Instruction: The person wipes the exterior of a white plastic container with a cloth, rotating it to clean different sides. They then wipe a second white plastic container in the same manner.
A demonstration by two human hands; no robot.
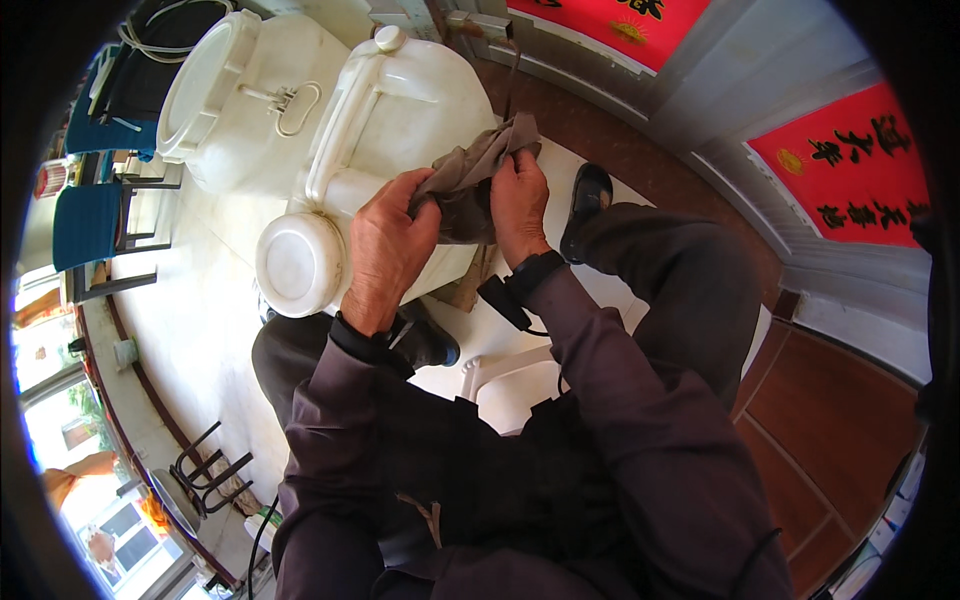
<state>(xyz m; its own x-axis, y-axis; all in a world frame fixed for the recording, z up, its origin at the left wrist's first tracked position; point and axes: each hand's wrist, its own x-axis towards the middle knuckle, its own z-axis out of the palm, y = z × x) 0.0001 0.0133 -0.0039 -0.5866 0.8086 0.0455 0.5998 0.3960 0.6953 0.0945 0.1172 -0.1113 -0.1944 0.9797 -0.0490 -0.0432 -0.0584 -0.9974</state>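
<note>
A crumpled grey-brown cloth (480, 161) hangs between my two hands, in front of a large white plastic jug. My left hand (394, 232) pinches its left edge between thumb and fingers. On the other side, my right hand (520, 202) grips the cloth's right edge. The white plastic jug (427, 105) has a moulded handle and a small cap at its top. A wide round white lid (294, 264) shows just left of my left wrist. Part of the jug is hidden behind the cloth and my hands.
Behind the jug stands a white plastic barrel (259, 105) with a wire-hung handle. Blue-backed chairs (88, 225) are at the left, and a round stool (176, 499) lies near the windows. Red banners (847, 165) bearing writing hang on the grey metal door (712, 90) at the right.
</note>
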